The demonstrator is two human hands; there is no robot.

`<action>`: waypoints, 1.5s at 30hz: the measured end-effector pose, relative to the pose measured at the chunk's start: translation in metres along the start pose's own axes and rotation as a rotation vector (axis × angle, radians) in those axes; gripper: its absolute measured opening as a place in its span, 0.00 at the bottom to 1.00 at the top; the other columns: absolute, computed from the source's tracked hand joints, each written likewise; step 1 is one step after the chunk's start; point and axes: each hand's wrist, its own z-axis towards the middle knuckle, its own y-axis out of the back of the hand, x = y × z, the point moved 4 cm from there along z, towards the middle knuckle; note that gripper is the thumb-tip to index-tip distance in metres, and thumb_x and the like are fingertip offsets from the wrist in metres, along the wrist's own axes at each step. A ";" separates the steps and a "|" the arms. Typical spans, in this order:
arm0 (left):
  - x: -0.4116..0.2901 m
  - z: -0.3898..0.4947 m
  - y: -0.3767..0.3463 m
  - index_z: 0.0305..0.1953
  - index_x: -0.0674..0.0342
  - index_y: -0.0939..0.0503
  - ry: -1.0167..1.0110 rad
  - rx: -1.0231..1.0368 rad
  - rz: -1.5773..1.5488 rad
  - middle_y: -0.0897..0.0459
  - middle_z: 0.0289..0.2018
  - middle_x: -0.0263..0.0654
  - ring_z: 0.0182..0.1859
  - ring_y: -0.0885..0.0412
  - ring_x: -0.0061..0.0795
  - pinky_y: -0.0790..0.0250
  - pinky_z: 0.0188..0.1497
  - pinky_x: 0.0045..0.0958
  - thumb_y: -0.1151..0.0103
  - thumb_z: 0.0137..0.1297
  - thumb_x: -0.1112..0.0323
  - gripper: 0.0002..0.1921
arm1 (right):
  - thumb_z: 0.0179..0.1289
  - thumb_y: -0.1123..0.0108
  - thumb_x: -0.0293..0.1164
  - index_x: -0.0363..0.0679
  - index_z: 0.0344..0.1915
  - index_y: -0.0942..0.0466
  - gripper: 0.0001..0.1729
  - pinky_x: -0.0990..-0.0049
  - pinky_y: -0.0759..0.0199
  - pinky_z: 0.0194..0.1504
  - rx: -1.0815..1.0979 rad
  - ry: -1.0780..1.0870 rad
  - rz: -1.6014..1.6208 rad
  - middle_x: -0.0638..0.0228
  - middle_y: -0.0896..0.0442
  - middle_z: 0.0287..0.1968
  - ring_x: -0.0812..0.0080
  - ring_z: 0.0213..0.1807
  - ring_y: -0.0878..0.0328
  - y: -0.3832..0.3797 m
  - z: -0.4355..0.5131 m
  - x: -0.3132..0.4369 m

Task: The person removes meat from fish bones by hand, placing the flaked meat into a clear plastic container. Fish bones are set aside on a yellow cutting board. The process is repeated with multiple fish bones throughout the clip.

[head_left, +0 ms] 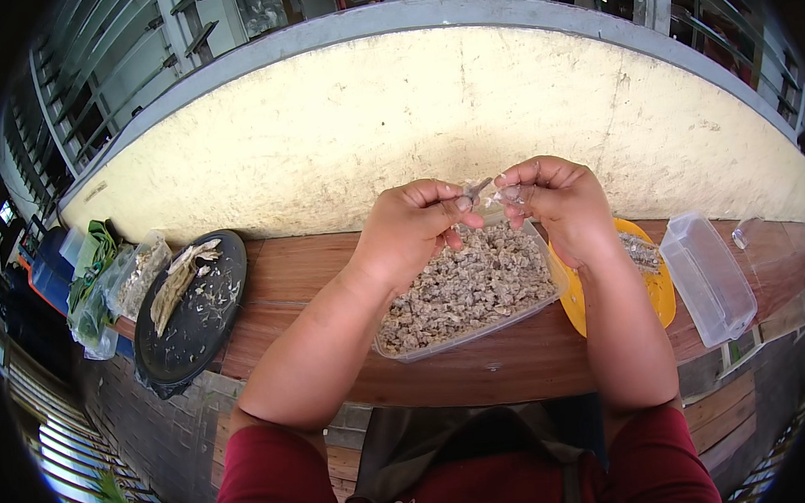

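My left hand (418, 226) pinches a small greyish-brown piece (479, 189) between thumb and fingers; its thin tip points toward the other hand. Close beside it, my right hand (558, 200) holds a small pale shred (507, 195) at its fingertips. Bits cling to the fingers of both hands. Just below them, a clear plastic container (443, 348) sits on the wooden table, filled with crumbly greyish-brown pieces (473, 282). What the small pieces are made of cannot be told.
A yellow plate (662, 291) with greyish strips and an empty clear container (708, 278) stand at right. At left lie a black tray (197, 333) with dried fibrous pieces (180, 286), a clear container of pale bits (142, 274) and green leaves (98, 249). A cream wall (367, 129) rises behind.
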 end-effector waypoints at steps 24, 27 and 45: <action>0.050 0.002 0.023 0.46 0.63 0.21 -0.087 0.096 0.076 0.17 0.38 0.30 0.38 0.22 0.14 0.28 0.38 0.20 0.37 0.75 0.71 0.05 | 0.67 0.39 0.12 0.34 0.40 0.19 0.07 0.76 0.22 0.42 -0.014 0.026 -0.093 0.66 0.14 0.38 0.77 0.37 0.17 -0.027 -0.026 -0.055; 0.050 0.000 0.020 0.45 0.61 0.21 -0.111 0.126 0.009 0.18 0.39 0.29 0.38 0.23 0.14 0.28 0.38 0.19 0.36 0.74 0.72 0.04 | 0.64 0.33 0.15 0.38 0.37 0.18 0.07 0.78 0.22 0.41 -0.072 0.192 -0.251 0.69 0.14 0.38 0.78 0.37 0.18 -0.034 -0.028 -0.056; 0.051 0.002 0.026 0.42 0.59 0.22 0.021 0.118 -0.101 0.13 0.35 0.37 0.30 0.18 0.19 0.30 0.29 0.18 0.34 0.72 0.73 0.05 | 0.53 0.26 0.21 0.43 0.40 0.16 0.13 0.71 0.26 0.42 -0.074 0.422 -0.765 0.67 0.19 0.36 0.70 0.39 0.21 -0.046 -0.034 -0.045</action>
